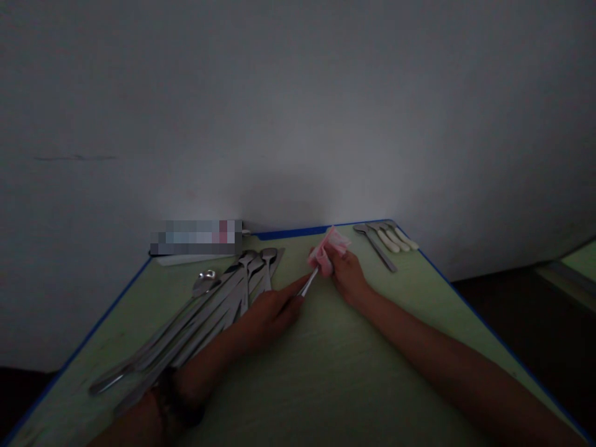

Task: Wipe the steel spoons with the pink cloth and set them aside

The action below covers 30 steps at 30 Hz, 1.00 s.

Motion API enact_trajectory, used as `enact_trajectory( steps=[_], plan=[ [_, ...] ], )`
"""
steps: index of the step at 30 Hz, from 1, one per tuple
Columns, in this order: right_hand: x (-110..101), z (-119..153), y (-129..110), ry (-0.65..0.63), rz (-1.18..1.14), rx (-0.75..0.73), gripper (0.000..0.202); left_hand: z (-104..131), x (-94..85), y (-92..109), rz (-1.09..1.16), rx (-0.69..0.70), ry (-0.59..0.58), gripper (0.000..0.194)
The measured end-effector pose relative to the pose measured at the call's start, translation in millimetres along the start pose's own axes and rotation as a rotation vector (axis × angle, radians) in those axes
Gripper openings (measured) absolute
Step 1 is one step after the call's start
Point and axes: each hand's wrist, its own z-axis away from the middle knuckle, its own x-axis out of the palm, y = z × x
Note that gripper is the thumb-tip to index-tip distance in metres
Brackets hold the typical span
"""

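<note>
Just right of the table's middle, my left hand (274,313) is closed around a slim metal utensil handle (309,282). My right hand (347,276) pinches a crumpled pink and white cloth (323,253) around the utensil's far end. The cloth covers that end, so its kind is hidden. A pile of long metal cutlery (200,323), with several spoons in it, lies left of and partly behind my left forearm. Right of my right hand, a metal spoon (375,247) lies beside several pale-handled utensils (395,239).
The green table (354,385) has a blue edge and stands against a grey wall (298,112). A blurred-out box-like object (198,239) sits at the back left corner. Part of another green surface (582,261) shows at the far right.
</note>
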Motion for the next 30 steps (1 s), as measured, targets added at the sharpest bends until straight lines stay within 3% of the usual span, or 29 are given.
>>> enact_trajectory(
  steps=[5,8,17,22,26,30],
  plan=[
    [-14,-10,-9,0.050,0.297,-0.183,0.037,1,-3.6,-3,0.104,0.010,-0.011,0.052],
    [-18,-12,-13,0.057,0.307,-0.235,0.037,1,-3.5,1,0.075,-0.001,-0.001,0.051],
    [-13,-12,-8,-0.021,0.008,-0.090,0.044,-2,0.5,14,-0.082,-0.095,0.050,0.043],
    [-14,-11,-14,-0.107,0.107,-0.046,0.037,-3,-1.2,16,-0.061,-0.111,0.040,0.039],
    [-16,-11,-16,-0.016,0.216,-0.053,0.035,-3,-1.1,17,-0.044,-0.123,0.059,0.037],
    [-14,-17,-9,0.058,-0.022,-0.059,0.037,-2,-1.2,18,-0.006,-0.133,0.081,0.038]
  ],
)
